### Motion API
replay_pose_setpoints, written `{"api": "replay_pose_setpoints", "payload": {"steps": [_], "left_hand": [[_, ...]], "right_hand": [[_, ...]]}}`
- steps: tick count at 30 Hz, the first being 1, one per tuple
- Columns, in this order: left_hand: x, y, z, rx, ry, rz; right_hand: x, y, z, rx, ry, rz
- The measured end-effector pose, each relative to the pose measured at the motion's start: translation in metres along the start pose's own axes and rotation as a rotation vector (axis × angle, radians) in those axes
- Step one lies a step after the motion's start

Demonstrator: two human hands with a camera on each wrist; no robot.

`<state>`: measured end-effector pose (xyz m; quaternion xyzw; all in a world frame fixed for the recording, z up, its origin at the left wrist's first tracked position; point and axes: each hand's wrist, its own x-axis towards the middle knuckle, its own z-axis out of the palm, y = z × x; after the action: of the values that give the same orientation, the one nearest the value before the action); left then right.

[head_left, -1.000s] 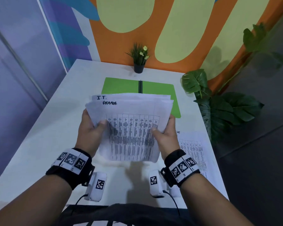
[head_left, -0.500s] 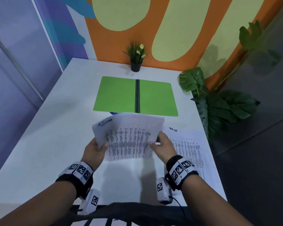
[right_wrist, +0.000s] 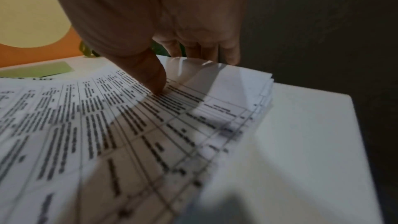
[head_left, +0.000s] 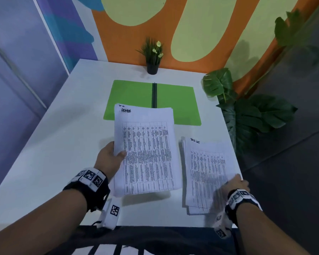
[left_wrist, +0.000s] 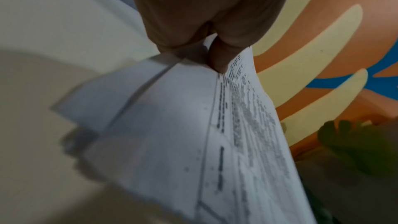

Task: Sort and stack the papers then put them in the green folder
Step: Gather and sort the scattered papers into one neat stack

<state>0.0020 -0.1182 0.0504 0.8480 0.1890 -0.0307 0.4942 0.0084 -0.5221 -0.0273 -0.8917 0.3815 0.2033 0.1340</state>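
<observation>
My left hand (head_left: 111,156) pinches the left edge of a stack of printed papers (head_left: 147,150) headed "ADMIN", thumb on top, held just above the table. In the left wrist view the thumb (left_wrist: 221,57) presses the same stack (left_wrist: 172,134). A second stack (head_left: 206,173) headed "TASK LIST" lies at the table's right side; my right hand (head_left: 234,183) grips its right edge, thumb (right_wrist: 150,74) on top and fingers under the lifted edge of that stack (right_wrist: 129,125). The green folder (head_left: 131,96) lies open and flat behind both stacks.
A small potted plant (head_left: 152,56) stands at the far edge of the white table (head_left: 63,144). Large leafy plants (head_left: 247,115) rise beside the table's right edge, close to the second stack. The painted wall is behind.
My right hand let go of the ADMIN stack and moved right onto the other stack. The left hand alone now holds the ADMIN stack, which has turned flatter and moved forward.
</observation>
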Motion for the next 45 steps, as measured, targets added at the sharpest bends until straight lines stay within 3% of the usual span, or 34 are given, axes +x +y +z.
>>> {"api": "replay_pose_setpoints", "payload": {"steps": [4, 8, 12, 17, 19, 23, 25, 27, 31, 35, 39, 45], "left_hand": [[0.000, -0.004, 0.009, 0.014, -0.075, -0.042], [-0.002, -0.021, 0.022, 0.095, -0.165, -0.114], [0.000, -0.046, 0.034, 0.193, -0.237, -0.274], [0.006, -0.062, 0.036, 0.444, -0.138, -0.401], [0.010, -0.065, 0.038, 0.433, -0.147, -0.349], [0.006, -0.058, 0.044, 0.132, -0.209, -0.266], [0.004, -0.053, 0.041, -0.004, -0.175, -0.265], [0.003, -0.046, 0.032, -0.068, -0.140, -0.207], [-0.001, -0.027, 0.016, -0.094, -0.143, 0.018], [0.001, -0.005, 0.009, -0.232, -0.067, 0.120], [0.006, -0.001, 0.008, -0.404, -0.007, 0.118], [-0.001, 0.000, 0.005, -0.434, 0.025, 0.097]], "right_hand": [[-0.028, -0.019, 0.022, 0.000, 0.068, -0.106], [-0.063, -0.047, 0.046, 0.084, 0.000, -0.306], [-0.080, -0.071, 0.060, 0.085, -0.231, -0.523], [-0.096, -0.089, 0.054, 0.179, -0.419, -0.643], [-0.102, -0.095, 0.056, 0.183, -0.447, -0.657], [-0.108, -0.100, 0.067, 0.012, -0.428, -0.723], [-0.107, -0.101, 0.066, 0.032, -0.402, -0.704], [-0.102, -0.101, 0.058, 0.139, -0.376, -0.694], [-0.101, -0.104, 0.027, 0.636, -0.534, -0.569], [-0.114, -0.123, -0.004, 1.041, -0.378, -0.713], [-0.132, -0.134, -0.015, 1.108, -0.264, -0.833], [-0.142, -0.129, -0.017, 1.083, -0.180, -0.925]]}}
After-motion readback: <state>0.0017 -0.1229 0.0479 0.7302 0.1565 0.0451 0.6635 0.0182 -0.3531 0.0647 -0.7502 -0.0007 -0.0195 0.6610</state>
